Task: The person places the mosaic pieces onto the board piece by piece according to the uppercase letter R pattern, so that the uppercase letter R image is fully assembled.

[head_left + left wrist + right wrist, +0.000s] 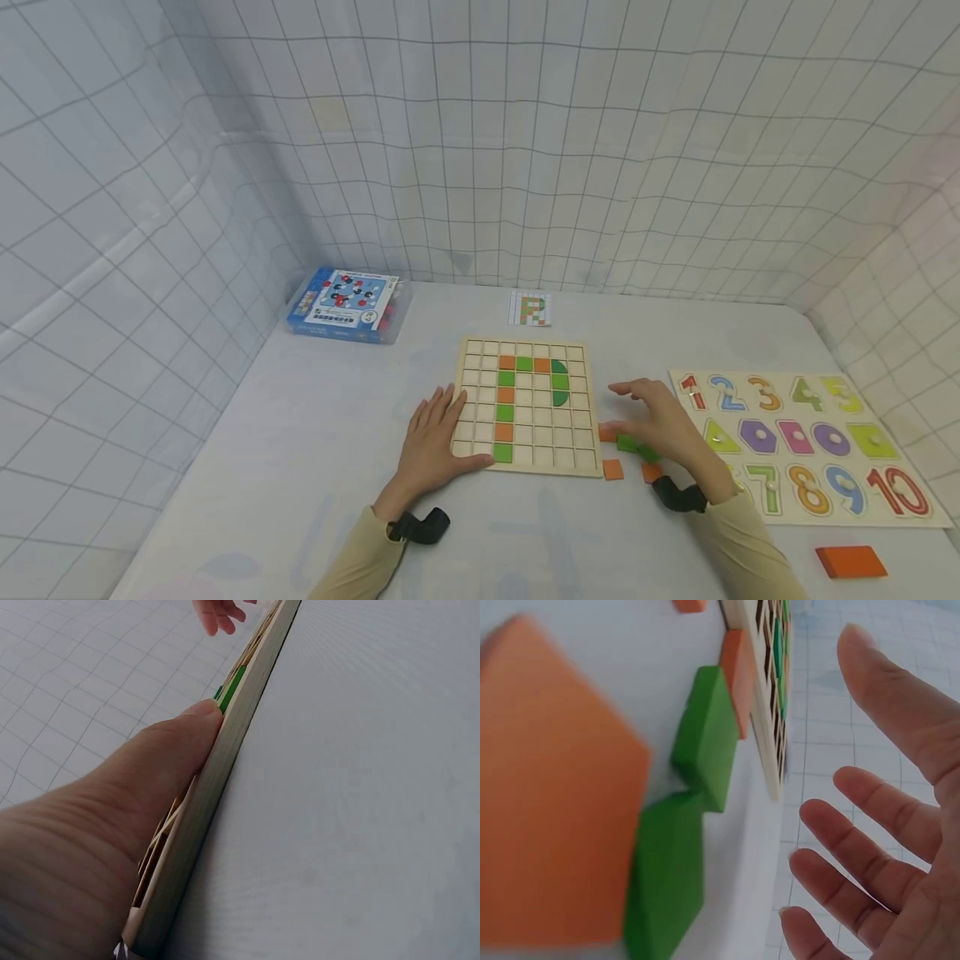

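Note:
A wooden grid board [543,437] lies in front of me, with orange, green and rounded dark green tiles [560,367] set in some of its cells. My left hand [431,442] rests on the board's left edge, fingers spread. Its thumb [169,746] lies across the near edge beside a green tile [233,686]. To the right of the board, my right hand [663,421] hovers with nothing in it, thumb and fingers apart. Below and beside it lie loose green tiles [709,735] and orange tiles [612,470], partly hidden by the hand in the head view.
Behind the board lies a small pattern card [530,308]. A blue boxed set [345,304] sits at the back left. On the right are a number and shape puzzle board [806,475] and an orange block [851,562]. Grid-patterned sheets [480,150] surround the table.

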Motion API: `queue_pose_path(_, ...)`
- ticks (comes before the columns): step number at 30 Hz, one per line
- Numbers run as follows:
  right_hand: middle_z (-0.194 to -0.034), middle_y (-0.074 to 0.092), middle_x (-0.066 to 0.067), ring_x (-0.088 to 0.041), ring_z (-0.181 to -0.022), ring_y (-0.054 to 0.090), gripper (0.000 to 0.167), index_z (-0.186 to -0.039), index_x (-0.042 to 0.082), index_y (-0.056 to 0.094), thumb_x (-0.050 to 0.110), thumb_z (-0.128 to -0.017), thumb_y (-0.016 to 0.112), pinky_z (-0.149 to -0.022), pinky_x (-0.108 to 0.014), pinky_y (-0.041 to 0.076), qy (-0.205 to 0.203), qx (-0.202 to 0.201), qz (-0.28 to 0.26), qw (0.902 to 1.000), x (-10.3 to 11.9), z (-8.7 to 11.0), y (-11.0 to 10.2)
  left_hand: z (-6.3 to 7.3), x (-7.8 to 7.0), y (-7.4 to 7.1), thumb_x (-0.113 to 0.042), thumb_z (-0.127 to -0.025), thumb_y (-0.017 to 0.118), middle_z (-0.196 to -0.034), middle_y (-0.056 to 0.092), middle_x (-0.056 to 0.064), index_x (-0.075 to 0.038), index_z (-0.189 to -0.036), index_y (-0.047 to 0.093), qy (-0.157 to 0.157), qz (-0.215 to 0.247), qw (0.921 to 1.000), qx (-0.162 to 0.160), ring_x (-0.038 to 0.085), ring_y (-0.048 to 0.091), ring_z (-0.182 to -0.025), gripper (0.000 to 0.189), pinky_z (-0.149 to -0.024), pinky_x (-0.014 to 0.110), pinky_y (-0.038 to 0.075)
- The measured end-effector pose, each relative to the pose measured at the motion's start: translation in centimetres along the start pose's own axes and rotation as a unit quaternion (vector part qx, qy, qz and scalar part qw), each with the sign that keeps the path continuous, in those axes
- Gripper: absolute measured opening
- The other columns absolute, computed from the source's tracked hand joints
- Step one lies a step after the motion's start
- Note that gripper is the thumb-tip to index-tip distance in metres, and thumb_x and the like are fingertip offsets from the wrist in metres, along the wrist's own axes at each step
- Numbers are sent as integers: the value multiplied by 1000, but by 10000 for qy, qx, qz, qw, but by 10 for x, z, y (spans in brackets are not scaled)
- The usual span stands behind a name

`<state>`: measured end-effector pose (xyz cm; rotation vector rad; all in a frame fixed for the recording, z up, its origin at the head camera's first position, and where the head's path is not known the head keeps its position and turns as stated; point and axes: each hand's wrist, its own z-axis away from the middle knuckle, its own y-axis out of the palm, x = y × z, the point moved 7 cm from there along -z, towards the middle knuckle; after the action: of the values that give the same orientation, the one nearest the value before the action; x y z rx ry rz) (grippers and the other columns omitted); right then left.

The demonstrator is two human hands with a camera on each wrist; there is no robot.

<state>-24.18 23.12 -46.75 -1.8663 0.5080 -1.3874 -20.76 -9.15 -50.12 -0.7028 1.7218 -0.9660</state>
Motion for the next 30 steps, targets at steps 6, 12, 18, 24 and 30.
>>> queue_pose_path(6,-115,60,-8,-30,-105,51,56,-116,8,66,37,-71,83,-88,-50,43,181,184,146,9996,-8,12,1,0,0,0,-64,-69,70,-153,24,16,-5,-148,32,-7,-10,10000,8,30,13,-142,105,-112,48,9)
queue_pose_path(12,-113,61,-7,-27,-103,52,53,-111,9,68,38,-70,84,-87,-48,43,202,258,224,9992,-13,19,2,0,0,0,-64,-69,70,-153,24,16,-5,-148,32,-29,5,10000,14,30,13,-142,105,-112,48,9)
queue_pose_path(18,-110,61,-3,-23,-99,52,52,-110,10,69,39,-68,84,-85,-45,43,155,309,247,9991,-13,24,3,0,0,-1,-63,-69,71,-153,25,16,-5,-148,32,-18,39,10000,8,30,13,-142,105,-112,48,9)
queue_pose_path(24,-110,62,-2,-24,-102,51,52,-108,12,69,41,-68,83,-87,-46,43,71,322,272,9991,-12,27,5,0,0,0,-63,-69,71,-153,25,16,-5,-148,32,-28,4,10000,12,30,13,-142,105,-112,47,9)
queue_pose_path(30,-106,62,2,-24,-102,52,46,-103,15,71,41,-67,84,-89,-47,42,21,336,318,9989,-12,28,5,0,0,0,-63,-69,71,-153,25,16,-5,-148,32,-36,-14,10000,2,30,13,-142,105,-112,47,9)
